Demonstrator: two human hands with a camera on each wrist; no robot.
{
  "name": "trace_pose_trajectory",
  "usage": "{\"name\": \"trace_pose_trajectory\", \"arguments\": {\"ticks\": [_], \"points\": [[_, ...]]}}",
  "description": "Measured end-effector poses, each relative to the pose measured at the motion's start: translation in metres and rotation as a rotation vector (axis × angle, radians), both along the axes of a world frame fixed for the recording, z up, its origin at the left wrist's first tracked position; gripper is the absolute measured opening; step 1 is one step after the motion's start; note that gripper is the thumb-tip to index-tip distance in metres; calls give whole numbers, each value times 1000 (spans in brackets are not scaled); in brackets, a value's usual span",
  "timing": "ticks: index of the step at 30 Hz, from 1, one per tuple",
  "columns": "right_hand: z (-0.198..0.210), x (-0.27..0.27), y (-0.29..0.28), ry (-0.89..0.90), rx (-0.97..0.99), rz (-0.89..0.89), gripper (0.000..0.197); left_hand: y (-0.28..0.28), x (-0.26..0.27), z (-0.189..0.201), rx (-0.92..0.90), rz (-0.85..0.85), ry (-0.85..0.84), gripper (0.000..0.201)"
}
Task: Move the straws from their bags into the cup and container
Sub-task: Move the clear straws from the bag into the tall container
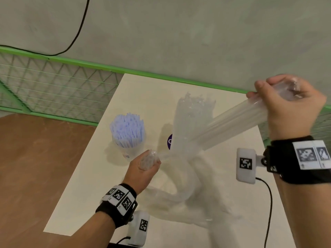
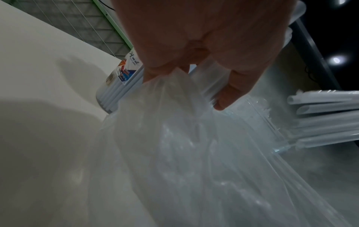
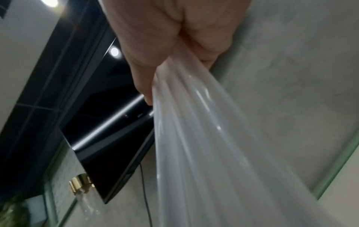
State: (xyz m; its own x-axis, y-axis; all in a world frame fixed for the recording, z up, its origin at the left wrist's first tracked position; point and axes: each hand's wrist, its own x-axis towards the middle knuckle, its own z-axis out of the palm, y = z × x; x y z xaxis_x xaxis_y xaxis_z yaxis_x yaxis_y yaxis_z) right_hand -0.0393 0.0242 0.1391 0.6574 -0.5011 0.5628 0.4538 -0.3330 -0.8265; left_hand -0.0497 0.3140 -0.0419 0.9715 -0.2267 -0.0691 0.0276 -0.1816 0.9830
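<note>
My right hand (image 1: pixel 279 97) is raised at the right and grips one end of a bundle of translucent white straws (image 1: pixel 231 126). The bundle slants down-left into a clear plastic bag (image 1: pixel 186 192). My left hand (image 1: pixel 149 161) grips the bunched mouth of that bag above the table. In the left wrist view, my left hand (image 2: pixel 194 64) pinches the bag (image 2: pixel 184 161), with open straw ends (image 2: pixel 320 113) at the right. The right wrist view shows my right hand (image 3: pixel 165 50) curled round the straws (image 3: pixel 204 138). A cup (image 1: pixel 129 149) holds pale blue straws (image 1: pixel 127 129). A clear container (image 1: pixel 194 119) holds clear straws.
The white table (image 1: pixel 146 93) sits on a brown surface (image 1: pixel 35 158), with a green mesh fence (image 1: pixel 53 86) and a grey wall behind. A black cable (image 1: pixel 268 203) runs down from my right wrist camera. A labelled cup (image 2: pixel 118 83) stands just beyond the bag.
</note>
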Motion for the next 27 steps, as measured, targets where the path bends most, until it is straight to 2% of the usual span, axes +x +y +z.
{"name": "trace_pose_trajectory", "arguments": {"ticks": [7,12,18,23,27], "points": [[5,27,-14,19,-38,-6,25,2,2,-4,-52,21,33,10],[9,38,-15,-37,15,1,19,4,3,-5,-58,21,42,11],[-10,52,-11,62,-61,49,19,2,3,-5,-83,39,67,6],[-37,61,-2,210,-294,128,11,0,3,-3,-85,42,67,4],[-64,65,12,229,-747,96,17,-1,3,1,-75,34,41,7]]}}
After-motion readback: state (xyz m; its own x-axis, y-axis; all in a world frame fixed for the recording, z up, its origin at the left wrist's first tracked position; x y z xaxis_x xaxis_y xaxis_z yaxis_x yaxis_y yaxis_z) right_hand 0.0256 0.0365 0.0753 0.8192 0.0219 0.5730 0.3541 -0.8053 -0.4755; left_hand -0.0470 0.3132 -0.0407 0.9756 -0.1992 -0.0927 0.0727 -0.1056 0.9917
